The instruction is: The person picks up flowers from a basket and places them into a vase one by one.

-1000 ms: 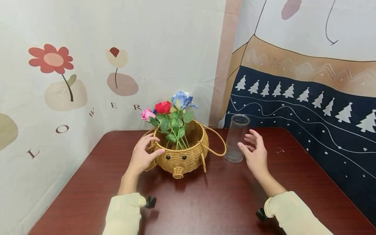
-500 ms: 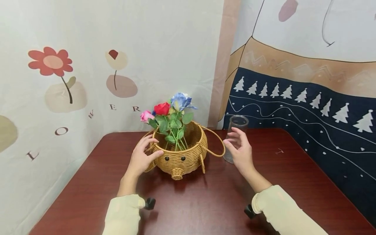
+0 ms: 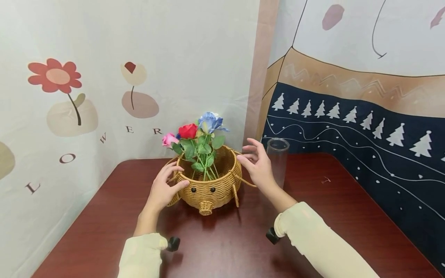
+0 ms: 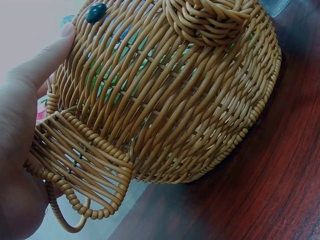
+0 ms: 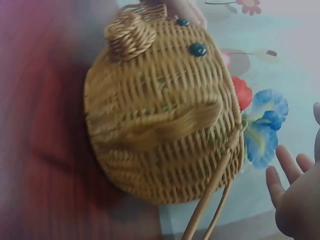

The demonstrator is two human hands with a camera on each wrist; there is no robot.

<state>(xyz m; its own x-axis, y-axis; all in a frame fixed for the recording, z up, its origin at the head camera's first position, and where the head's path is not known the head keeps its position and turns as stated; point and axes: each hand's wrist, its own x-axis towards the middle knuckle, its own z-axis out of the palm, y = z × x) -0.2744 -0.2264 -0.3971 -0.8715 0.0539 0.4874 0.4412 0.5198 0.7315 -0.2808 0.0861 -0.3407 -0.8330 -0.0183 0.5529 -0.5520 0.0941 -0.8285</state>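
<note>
A pig-faced wicker basket with bead eyes stands on the table, its snout toward me. Inside lean artificial flowers: a red rose, a pink rose and a blue bloom. My left hand holds the basket's left rim, thumb in front; in the left wrist view its fingers are mostly hidden behind the woven ear. Fingers spread and holding nothing, my right hand hovers by the right rim and overlaps the loop handle. The right wrist view shows it apart from the basket.
A tall clear glass vase stands right of the basket, just behind my right forearm. The dark red table ends at printed cloths hanging behind it.
My right hand has moved left, from beside the glass vase to the basket's right rim. My left hand stays at the left rim, and the view has shifted slightly.
</note>
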